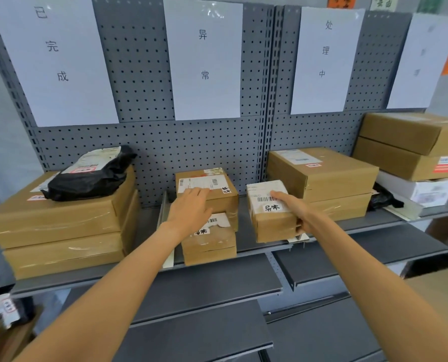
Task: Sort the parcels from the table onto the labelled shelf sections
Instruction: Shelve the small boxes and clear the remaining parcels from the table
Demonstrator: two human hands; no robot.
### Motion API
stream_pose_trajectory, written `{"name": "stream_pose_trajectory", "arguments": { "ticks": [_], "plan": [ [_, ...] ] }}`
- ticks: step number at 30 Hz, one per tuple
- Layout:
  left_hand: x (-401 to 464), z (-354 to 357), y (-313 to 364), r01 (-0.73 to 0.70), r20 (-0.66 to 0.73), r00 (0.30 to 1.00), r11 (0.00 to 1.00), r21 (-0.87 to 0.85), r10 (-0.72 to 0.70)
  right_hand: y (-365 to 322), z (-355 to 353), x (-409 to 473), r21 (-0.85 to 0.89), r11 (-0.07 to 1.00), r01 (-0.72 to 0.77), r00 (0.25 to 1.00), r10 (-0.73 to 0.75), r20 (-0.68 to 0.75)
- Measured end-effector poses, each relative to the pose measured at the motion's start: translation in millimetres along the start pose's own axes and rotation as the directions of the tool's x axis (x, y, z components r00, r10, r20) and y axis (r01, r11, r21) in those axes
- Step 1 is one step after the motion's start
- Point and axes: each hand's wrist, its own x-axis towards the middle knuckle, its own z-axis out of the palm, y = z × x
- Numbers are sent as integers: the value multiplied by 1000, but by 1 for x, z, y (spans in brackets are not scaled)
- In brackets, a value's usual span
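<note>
A grey shelf (249, 246) runs under four white paper section labels, among them the middle sign (204, 58). In the middle section stand three small brown parcels. My right hand (293, 210) grips the right-hand small parcel (270, 223), thumb on its side and fingers on its white label. My left hand (189, 210) lies flat, fingers spread, on the label of the rear parcel (217, 189). A third small parcel (212, 244) sits in front of it, below my left wrist.
At the left, two large flat boxes (58, 231) are stacked with a black bag parcel (87, 176) on top. Stacked boxes (324, 173) fill the third section, more boxes (413, 145) and a black bag (384, 199) the far right. Lower shelves jut out below.
</note>
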Motion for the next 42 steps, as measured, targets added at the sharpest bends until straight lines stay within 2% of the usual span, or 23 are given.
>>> {"name": "stream_pose_trajectory", "arguments": {
  "ticks": [11,23,35,42],
  "plan": [
    [46,22,-18,17,-27,999,999,-31,-18,-18,0,33,7,1000,-24,1000,24,-18],
    [77,34,-52,94,-38,994,991,-91,-98,-99,19,66,-51,995,80,997,-80,-3],
    [105,51,-55,99,50,994,989,-111,-93,-88,13,111,-42,999,-5,1000,5,9],
    [111,62,-57,106,134,987,981,-162,-85,-73,24,137,-98,993,-64,997,68,39]
  ]
}}
